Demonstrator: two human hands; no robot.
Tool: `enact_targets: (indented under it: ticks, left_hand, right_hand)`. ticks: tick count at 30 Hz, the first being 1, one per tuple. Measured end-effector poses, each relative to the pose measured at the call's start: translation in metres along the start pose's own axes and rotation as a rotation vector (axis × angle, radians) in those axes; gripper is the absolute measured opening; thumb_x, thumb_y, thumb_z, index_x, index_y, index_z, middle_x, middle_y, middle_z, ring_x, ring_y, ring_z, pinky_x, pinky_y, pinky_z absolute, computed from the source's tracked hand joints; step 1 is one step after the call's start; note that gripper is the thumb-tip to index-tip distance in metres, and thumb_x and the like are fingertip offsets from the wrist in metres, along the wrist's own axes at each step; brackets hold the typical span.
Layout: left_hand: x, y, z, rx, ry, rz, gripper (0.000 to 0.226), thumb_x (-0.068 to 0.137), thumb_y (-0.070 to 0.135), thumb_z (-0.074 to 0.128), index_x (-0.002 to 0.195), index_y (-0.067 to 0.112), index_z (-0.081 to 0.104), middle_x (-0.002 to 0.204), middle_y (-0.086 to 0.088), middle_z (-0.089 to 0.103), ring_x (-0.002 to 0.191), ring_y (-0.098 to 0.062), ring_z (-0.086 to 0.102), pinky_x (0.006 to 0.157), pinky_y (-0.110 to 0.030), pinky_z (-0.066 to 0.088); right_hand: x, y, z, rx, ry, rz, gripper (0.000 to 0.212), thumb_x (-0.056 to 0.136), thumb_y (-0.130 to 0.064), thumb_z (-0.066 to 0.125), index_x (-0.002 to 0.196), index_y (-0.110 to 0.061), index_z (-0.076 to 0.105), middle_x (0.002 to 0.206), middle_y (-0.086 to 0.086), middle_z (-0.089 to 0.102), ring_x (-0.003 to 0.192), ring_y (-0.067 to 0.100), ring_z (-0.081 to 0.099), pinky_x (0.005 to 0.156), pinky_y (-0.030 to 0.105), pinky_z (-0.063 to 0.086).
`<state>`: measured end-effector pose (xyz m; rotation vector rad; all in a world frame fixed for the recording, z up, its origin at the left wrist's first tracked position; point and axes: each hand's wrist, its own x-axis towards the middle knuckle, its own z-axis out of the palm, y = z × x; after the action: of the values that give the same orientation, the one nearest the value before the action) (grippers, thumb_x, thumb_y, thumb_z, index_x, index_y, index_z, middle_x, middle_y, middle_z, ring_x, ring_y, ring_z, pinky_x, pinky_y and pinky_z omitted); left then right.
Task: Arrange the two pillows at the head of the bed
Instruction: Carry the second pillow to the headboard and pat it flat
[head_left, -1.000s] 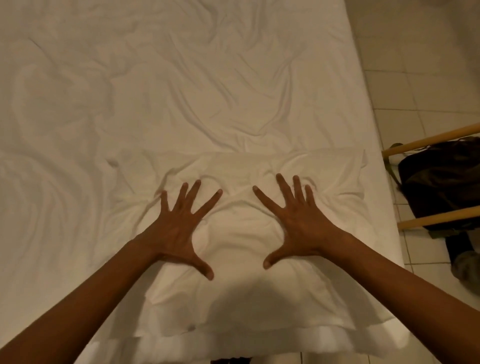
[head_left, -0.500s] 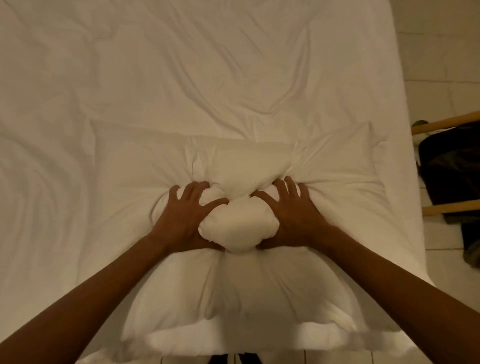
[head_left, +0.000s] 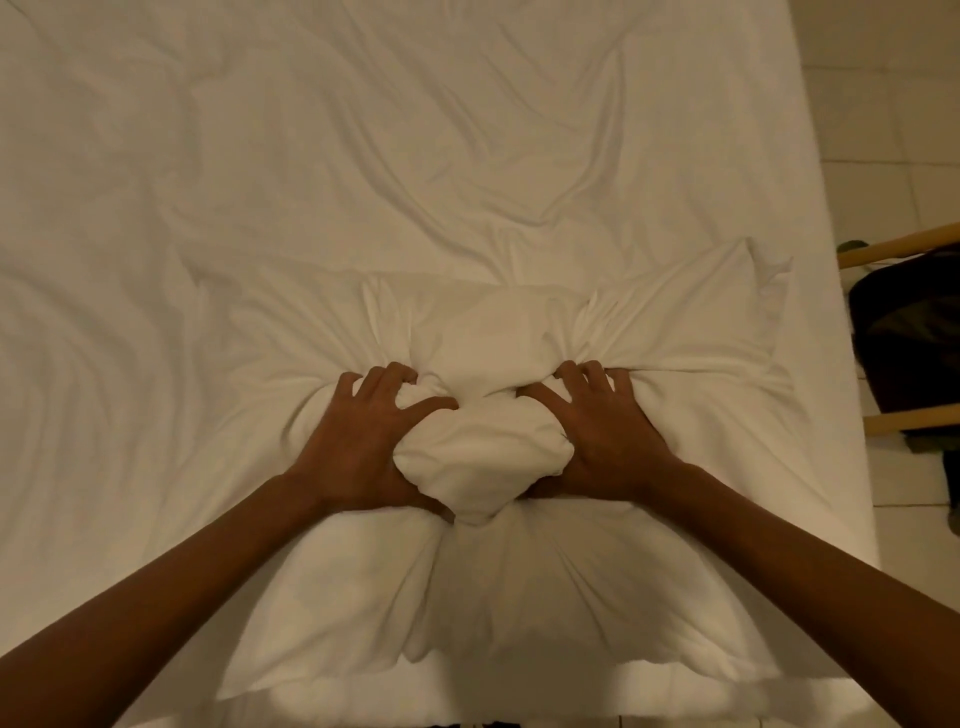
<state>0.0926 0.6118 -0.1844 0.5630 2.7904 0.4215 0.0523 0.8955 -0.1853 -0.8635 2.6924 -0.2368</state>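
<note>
A white pillow (head_left: 519, 597) lies on the near right part of the bed (head_left: 363, 156), its long side running left to right along the near edge. My left hand (head_left: 358, 436) and my right hand (head_left: 605, 431) press into its middle with curled fingers. They squeeze a bulge of pillow stuffing up between them. Each hand has a fistful of the pillow's cloth. A second pillow is not visible as a separate thing.
The wrinkled white sheet covers the bed to the left and far side. Right of the bed is a pale tiled floor (head_left: 883, 130). A wooden frame (head_left: 904, 244) with a dark bag (head_left: 914, 332) on it stands close to the bed's right edge.
My hands lay flat with fingers spread a second ago. They have since drawn inward and curled, bunching the pillow's middle into a lump that is now tighter.
</note>
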Motion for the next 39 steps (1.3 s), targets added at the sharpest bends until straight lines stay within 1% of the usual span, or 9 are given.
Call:
enact_targets:
  ticks: [2, 5, 11, 18, 23, 26, 32, 36, 39]
  left_hand:
    - [-0.002, 0.001, -0.002, -0.052, -0.025, -0.033, 0.110, 0.046, 0.104, 0.046, 0.134, 0.040, 0.053, 0.129, -0.008, 0.048, 0.120, -0.024, 0.047, 0.099, -0.047, 0.035]
    - [-0.004, 0.005, -0.005, -0.114, -0.013, -0.084, 0.109, 0.045, 0.105, 0.046, 0.135, 0.044, 0.050, 0.133, -0.004, 0.044, 0.128, -0.020, 0.039, 0.105, -0.042, 0.026]
    - [0.001, 0.013, 0.004, -0.087, 0.089, -0.153, 0.089, 0.058, 0.100, 0.047, 0.123, 0.041, 0.062, 0.123, -0.001, 0.050, 0.115, -0.018, 0.049, 0.094, -0.039, 0.030]
    - [0.001, 0.014, 0.004, -0.065, 0.154, -0.146, 0.081, 0.064, 0.098, 0.043, 0.117, 0.041, 0.064, 0.115, 0.001, 0.052, 0.108, -0.018, 0.051, 0.088, -0.037, 0.031]
    - [0.001, 0.014, 0.005, -0.057, 0.164, -0.137, 0.082, 0.064, 0.099, 0.040, 0.116, 0.040, 0.063, 0.117, -0.001, 0.052, 0.108, -0.020, 0.052, 0.090, -0.040, 0.034]
    - [0.001, 0.013, 0.005, -0.042, 0.185, -0.125, 0.082, 0.064, 0.099, 0.040, 0.114, 0.038, 0.064, 0.113, -0.001, 0.053, 0.104, -0.020, 0.053, 0.088, -0.041, 0.035]
    - [0.006, 0.018, 0.007, -0.010, 0.315, -0.076, 0.068, 0.076, 0.087, 0.044, 0.094, 0.027, 0.068, 0.090, -0.001, 0.052, 0.084, -0.020, 0.054, 0.072, -0.034, 0.030]
    - [0.005, 0.018, 0.008, 0.015, 0.398, -0.019, 0.050, 0.075, 0.069, 0.057, 0.090, 0.022, 0.068, 0.084, -0.002, 0.050, 0.076, -0.022, 0.053, 0.069, -0.033, 0.026]
    - [0.004, 0.019, 0.004, -0.002, 0.377, -0.023, 0.055, 0.075, 0.075, 0.058, 0.091, 0.023, 0.067, 0.085, 0.003, 0.044, 0.076, -0.021, 0.051, 0.070, -0.034, 0.029]
  right_hand:
    - [-0.001, 0.001, -0.001, 0.001, 0.007, 0.001, 0.100, 0.059, -0.094, 0.052, 0.135, -0.029, 0.049, 0.122, 0.013, 0.054, 0.104, 0.035, 0.049, 0.091, 0.049, 0.036]
    - [-0.002, 0.001, 0.000, -0.008, 0.004, 0.002, 0.099, 0.061, -0.095, 0.050, 0.134, -0.029, 0.051, 0.121, 0.012, 0.054, 0.104, 0.034, 0.049, 0.090, 0.048, 0.034]
    - [-0.004, -0.001, -0.003, -0.033, 0.014, -0.024, 0.101, 0.061, -0.096, 0.048, 0.134, -0.026, 0.053, 0.119, 0.011, 0.053, 0.102, 0.031, 0.048, 0.088, 0.047, 0.035]
    - [-0.010, -0.001, -0.010, 0.008, -0.003, -0.032, 0.109, 0.060, -0.103, 0.036, 0.140, -0.029, 0.045, 0.127, 0.011, 0.050, 0.112, 0.031, 0.045, 0.098, 0.050, 0.035]
    - [-0.012, -0.011, -0.018, 0.128, 0.022, 0.052, 0.094, 0.071, -0.099, 0.023, 0.137, -0.036, 0.046, 0.129, 0.003, 0.046, 0.119, 0.024, 0.041, 0.099, 0.044, 0.029]
    - [-0.007, -0.020, -0.010, 0.080, 0.057, 0.143, 0.090, 0.069, -0.098, 0.035, 0.132, -0.035, 0.050, 0.128, 0.002, 0.048, 0.119, 0.024, 0.042, 0.102, 0.049, 0.033]
    - [0.001, -0.020, 0.001, -0.021, 0.224, 0.095, 0.076, 0.079, -0.084, 0.047, 0.120, -0.023, 0.058, 0.108, 0.008, 0.057, 0.095, 0.029, 0.051, 0.081, 0.044, 0.037]
    - [0.000, -0.020, 0.000, -0.016, 0.302, 0.071, 0.072, 0.079, -0.082, 0.049, 0.114, -0.020, 0.062, 0.103, 0.008, 0.059, 0.091, 0.028, 0.052, 0.080, 0.043, 0.036]
    - [-0.001, -0.020, -0.004, -0.023, 0.297, 0.068, 0.076, 0.078, -0.085, 0.045, 0.113, -0.020, 0.061, 0.103, 0.007, 0.060, 0.092, 0.027, 0.052, 0.080, 0.042, 0.033]
